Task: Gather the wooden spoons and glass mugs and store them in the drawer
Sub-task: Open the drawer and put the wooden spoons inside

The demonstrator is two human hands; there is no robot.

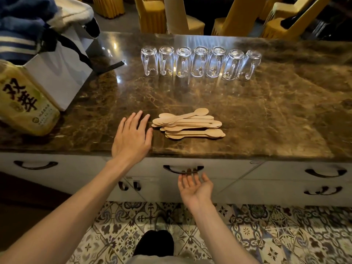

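Wooden spoons (188,123) piled near counter edge, glass mugs (201,62) in far row, upside down. My left hand (131,138) flat, fingers spread, empty, steadies me. My right hand (195,187) palm up, open, under drawer handle (183,169) to pull it.

Wooden spoons (188,124) beside flat left hand (131,138)

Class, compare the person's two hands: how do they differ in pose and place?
The left hand lies palm down on the countertop beside the wooden spoons; the right hand is palm up, below the counter, fingers under the drawer handle. Both are open and empty.
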